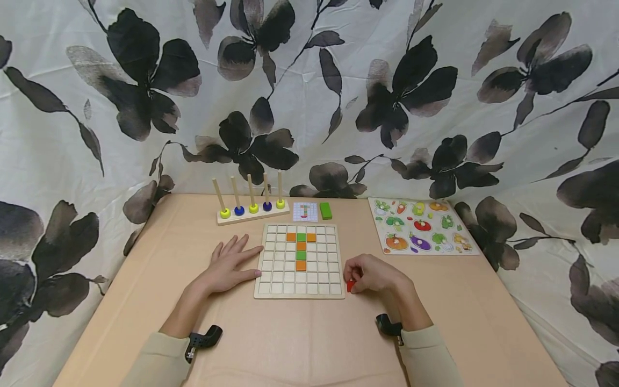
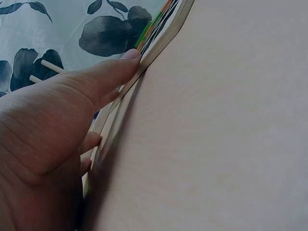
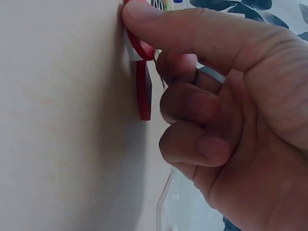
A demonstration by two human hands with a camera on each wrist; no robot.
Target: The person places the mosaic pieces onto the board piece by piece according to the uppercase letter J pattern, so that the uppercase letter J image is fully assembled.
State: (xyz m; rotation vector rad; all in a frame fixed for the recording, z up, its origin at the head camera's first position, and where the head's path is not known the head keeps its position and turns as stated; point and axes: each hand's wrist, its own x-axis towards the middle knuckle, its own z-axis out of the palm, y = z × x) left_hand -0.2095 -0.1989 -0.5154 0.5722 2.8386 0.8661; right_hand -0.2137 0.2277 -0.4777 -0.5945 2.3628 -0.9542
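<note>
A square wooden grid board lies in front of the person, with orange tiles and green tiles forming a T in its cells. The left hand lies at the board's left side, fingers spread and straight; its thumb and index fingertip touch the edge. In the left wrist view the thumb rests along the board's rim. Beside the board's lower right, the right hand pinches a red piece, its index fingertip largely hidden. A second red piece is under the curled fingers in the right wrist view.
Behind the board stand a pegged wooden base with yellow and blue rings, a small pattern card and a green block. A vegetable picture board lies at the back right. A floral cloth hangs behind the table.
</note>
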